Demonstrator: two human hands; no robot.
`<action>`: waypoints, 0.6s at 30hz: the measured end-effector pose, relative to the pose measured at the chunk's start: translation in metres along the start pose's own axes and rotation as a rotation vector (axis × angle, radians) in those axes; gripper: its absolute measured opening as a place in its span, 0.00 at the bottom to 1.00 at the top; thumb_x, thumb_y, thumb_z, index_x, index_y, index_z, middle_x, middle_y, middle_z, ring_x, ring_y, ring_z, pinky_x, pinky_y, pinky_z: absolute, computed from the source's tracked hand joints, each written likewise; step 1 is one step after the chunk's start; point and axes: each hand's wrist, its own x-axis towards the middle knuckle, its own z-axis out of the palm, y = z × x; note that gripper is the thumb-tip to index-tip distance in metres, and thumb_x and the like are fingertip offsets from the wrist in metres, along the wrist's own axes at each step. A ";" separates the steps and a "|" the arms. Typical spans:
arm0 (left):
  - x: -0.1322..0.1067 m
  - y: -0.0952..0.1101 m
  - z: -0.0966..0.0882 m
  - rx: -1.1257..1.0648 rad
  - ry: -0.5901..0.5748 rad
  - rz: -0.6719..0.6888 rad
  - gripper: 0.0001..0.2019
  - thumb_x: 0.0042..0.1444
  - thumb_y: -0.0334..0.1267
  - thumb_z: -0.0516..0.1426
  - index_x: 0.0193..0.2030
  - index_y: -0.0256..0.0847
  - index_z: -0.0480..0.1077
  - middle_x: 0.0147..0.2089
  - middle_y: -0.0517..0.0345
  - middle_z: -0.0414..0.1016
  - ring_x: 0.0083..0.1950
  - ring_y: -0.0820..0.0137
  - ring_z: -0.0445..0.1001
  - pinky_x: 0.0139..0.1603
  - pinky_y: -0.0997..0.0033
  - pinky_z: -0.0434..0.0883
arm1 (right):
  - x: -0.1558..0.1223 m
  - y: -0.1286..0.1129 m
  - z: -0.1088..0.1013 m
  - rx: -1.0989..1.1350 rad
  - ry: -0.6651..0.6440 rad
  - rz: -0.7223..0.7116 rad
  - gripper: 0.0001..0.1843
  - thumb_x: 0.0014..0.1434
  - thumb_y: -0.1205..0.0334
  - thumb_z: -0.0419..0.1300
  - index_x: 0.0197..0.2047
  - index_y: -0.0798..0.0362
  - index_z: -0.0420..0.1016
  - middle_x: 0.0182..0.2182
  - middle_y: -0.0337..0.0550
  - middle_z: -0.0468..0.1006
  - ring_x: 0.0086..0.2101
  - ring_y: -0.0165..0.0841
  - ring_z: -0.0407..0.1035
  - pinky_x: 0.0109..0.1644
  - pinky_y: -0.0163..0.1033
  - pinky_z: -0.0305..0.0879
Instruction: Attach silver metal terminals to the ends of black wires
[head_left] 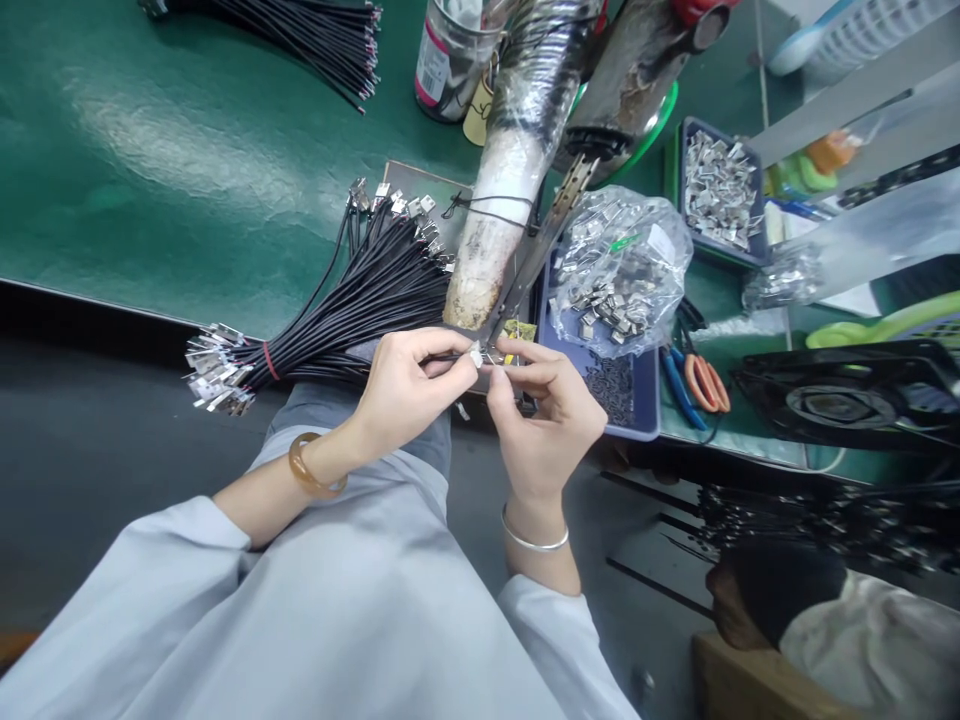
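My left hand point(416, 385) pinches a small silvery-white connector point(476, 354) between thumb and forefinger. Close by on its right, my right hand point(544, 405) has its thumb and fingertips drawn together at a thin, pale, wire-like piece; what exactly it grips is too small to make out. Both hands meet just below the lower end of a dark slotted metal bar point(536, 255). To the left lies a bundle of black cables point(360, 290) with metal plugs at the ends, tied by a red band point(270, 360).
A wrapped pipe point(495, 190) slants down above my hands. At right, a blue tray point(646, 400) bears a plastic bag of metal connectors point(622, 260); behind it stands a connector bin point(716, 250). Pliers point(705, 383) and a black fan point(847, 400) lie further right. A person point(795, 600) is at lower right.
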 end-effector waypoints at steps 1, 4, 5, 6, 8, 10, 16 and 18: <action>0.000 0.001 0.000 0.002 0.000 -0.004 0.09 0.53 0.34 0.58 0.28 0.36 0.80 0.29 0.57 0.81 0.28 0.75 0.72 0.28 0.80 0.67 | 0.001 0.000 0.000 -0.003 0.002 -0.005 0.06 0.61 0.70 0.64 0.34 0.50 0.75 0.40 0.42 0.85 0.41 0.33 0.81 0.37 0.36 0.78; 0.001 0.002 0.000 -0.008 0.013 0.012 0.09 0.52 0.35 0.58 0.28 0.36 0.80 0.29 0.57 0.81 0.27 0.76 0.72 0.27 0.80 0.66 | 0.003 -0.001 0.001 -0.027 0.020 -0.058 0.07 0.59 0.72 0.65 0.34 0.49 0.75 0.39 0.40 0.85 0.41 0.33 0.81 0.41 0.37 0.78; 0.001 0.002 0.000 -0.014 0.019 0.020 0.09 0.52 0.34 0.59 0.28 0.36 0.80 0.28 0.57 0.81 0.27 0.76 0.71 0.26 0.80 0.66 | 0.004 -0.001 0.000 -0.039 0.023 -0.078 0.08 0.59 0.72 0.65 0.34 0.49 0.76 0.38 0.39 0.85 0.41 0.33 0.81 0.43 0.38 0.78; 0.001 0.003 0.000 -0.019 0.025 0.024 0.08 0.51 0.34 0.59 0.27 0.36 0.80 0.28 0.58 0.80 0.26 0.76 0.71 0.26 0.80 0.65 | 0.004 -0.001 0.000 -0.051 0.022 -0.095 0.08 0.59 0.72 0.65 0.34 0.49 0.75 0.38 0.38 0.85 0.41 0.33 0.81 0.45 0.39 0.78; 0.002 0.003 0.000 -0.021 0.026 0.020 0.08 0.51 0.33 0.59 0.27 0.36 0.80 0.28 0.58 0.80 0.26 0.77 0.70 0.25 0.81 0.65 | 0.005 -0.002 -0.002 -0.073 0.012 -0.124 0.08 0.59 0.72 0.65 0.34 0.48 0.75 0.38 0.38 0.85 0.41 0.34 0.81 0.46 0.41 0.78; 0.002 0.003 -0.001 -0.010 0.005 0.005 0.08 0.50 0.33 0.58 0.27 0.36 0.79 0.27 0.58 0.79 0.25 0.77 0.69 0.25 0.81 0.65 | 0.004 -0.002 -0.005 -0.092 -0.009 -0.148 0.09 0.59 0.73 0.65 0.35 0.48 0.74 0.38 0.38 0.85 0.42 0.34 0.81 0.46 0.41 0.78; -0.001 0.002 -0.003 0.022 -0.061 -0.032 0.08 0.51 0.33 0.58 0.28 0.34 0.79 0.25 0.58 0.77 0.27 0.75 0.71 0.27 0.80 0.67 | -0.001 0.000 -0.008 -0.123 -0.030 -0.162 0.08 0.61 0.72 0.64 0.37 0.48 0.73 0.39 0.39 0.85 0.41 0.33 0.81 0.43 0.38 0.78; -0.001 0.001 -0.004 0.010 -0.074 -0.042 0.08 0.51 0.34 0.58 0.29 0.34 0.79 0.25 0.58 0.77 0.27 0.76 0.71 0.26 0.80 0.67 | -0.003 0.000 -0.006 -0.144 0.011 -0.177 0.09 0.60 0.72 0.65 0.38 0.48 0.73 0.38 0.38 0.85 0.40 0.32 0.81 0.40 0.35 0.77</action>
